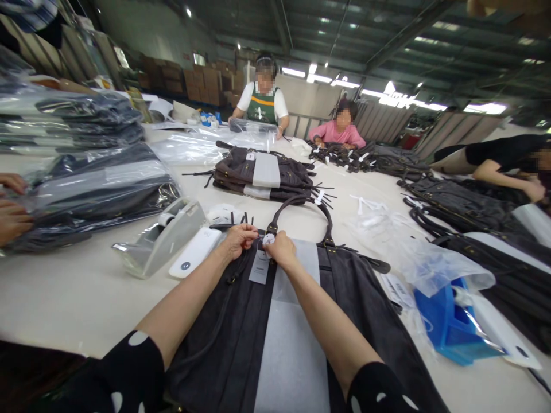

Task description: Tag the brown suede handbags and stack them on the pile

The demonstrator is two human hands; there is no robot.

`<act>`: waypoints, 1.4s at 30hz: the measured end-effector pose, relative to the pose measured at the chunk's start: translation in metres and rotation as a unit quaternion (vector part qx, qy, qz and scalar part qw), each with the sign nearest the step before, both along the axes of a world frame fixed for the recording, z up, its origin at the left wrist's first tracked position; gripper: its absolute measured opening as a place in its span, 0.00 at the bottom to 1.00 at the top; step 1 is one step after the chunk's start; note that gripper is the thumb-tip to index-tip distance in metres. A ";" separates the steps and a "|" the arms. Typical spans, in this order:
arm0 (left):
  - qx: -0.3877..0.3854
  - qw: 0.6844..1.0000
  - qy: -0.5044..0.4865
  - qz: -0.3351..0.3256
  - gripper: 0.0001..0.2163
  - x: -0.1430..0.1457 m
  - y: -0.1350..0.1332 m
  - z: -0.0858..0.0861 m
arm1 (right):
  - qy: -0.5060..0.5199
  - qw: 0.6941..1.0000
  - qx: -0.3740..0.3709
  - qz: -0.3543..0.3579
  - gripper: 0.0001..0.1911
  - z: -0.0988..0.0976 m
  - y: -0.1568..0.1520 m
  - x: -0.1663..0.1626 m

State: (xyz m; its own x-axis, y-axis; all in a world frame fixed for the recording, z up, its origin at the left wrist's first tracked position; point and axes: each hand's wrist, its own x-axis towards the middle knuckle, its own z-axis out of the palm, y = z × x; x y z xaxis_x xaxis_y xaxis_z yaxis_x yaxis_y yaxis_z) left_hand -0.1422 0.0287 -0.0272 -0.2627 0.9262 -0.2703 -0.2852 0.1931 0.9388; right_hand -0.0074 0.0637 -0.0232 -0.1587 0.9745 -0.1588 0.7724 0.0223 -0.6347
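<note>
A dark grey handbag [353, 298] lies flat on the white table [64, 298] in front of me, with a wide strip of white paper [288, 344] down its middle and its brown handle [301, 203] arching away. My left hand [238, 240] and my right hand [280, 249] meet at the bag's top edge. Both are pinched around a small white tag [268, 239], and a grey paper label [260, 267] hangs below it.
A tape dispenser [166, 235] and a white flat device [194, 252] sit left of my hands. Bagged stock [99, 189] is piled at left, where another person's hands [11, 212] rest. More handbags [262, 175] lie ahead, a blue bin [447, 327] at right. Three co-workers sit across.
</note>
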 end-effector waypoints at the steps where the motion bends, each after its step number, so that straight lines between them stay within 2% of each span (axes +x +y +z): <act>1: -0.020 1.000 0.022 -0.003 0.09 0.000 -0.002 -0.001 | 0.058 0.997 -0.045 -0.020 0.21 0.002 0.005 0.003; 4: -0.077 0.993 0.086 -0.017 0.08 0.001 -0.007 -0.002 | 0.188 0.966 -0.169 -0.044 0.08 0.007 0.017 0.012; 7: -0.109 0.986 0.114 -0.046 0.08 0.001 -0.008 0.000 | 0.243 0.933 -0.263 -0.039 0.01 0.012 0.020 0.019; 12: -0.105 0.987 0.075 -0.094 0.08 -0.005 -0.009 0.011 | 0.337 0.859 -0.385 -0.026 0.05 0.015 0.002 0.020; 14: -0.104 0.985 0.060 -0.122 0.10 -0.008 -0.013 0.014 | 0.366 0.835 -0.410 -0.025 0.05 0.013 -0.004 0.017; 17: -0.100 0.979 0.048 -0.170 0.13 -0.010 -0.022 0.017 | 0.402 0.816 -0.414 -0.044 0.03 0.008 -0.009 0.010; 21: -0.084 0.972 0.040 -0.217 0.16 -0.009 -0.032 0.019 | 0.441 0.806 -0.385 -0.087 0.04 0.001 -0.009 -0.002; 25: -0.080 0.968 0.035 -0.234 0.18 -0.009 -0.037 0.021 | 0.476 0.800 -0.348 -0.114 0.04 -0.003 -0.012 -0.013; 31: -0.078 0.969 0.013 -0.234 0.19 -0.009 -0.045 0.023 | 0.523 0.788 -0.308 -0.109 0.03 -0.009 -0.017 -0.019; 35: -0.057 0.979 -0.019 -0.195 0.18 -0.005 -0.048 0.020 | 0.534 0.779 -0.319 -0.082 0.06 -0.012 -0.020 -0.016; 38: -0.046 0.987 -0.043 -0.147 0.17 -0.002 -0.047 0.016 | 0.513 0.801 -0.301 -0.062 0.10 -0.012 -0.024 -0.015; 42: -0.018 0.995 -0.056 -0.075 0.13 -0.002 -0.041 0.011 | 0.440 0.863 -0.250 -0.005 0.14 -0.008 -0.030 -0.016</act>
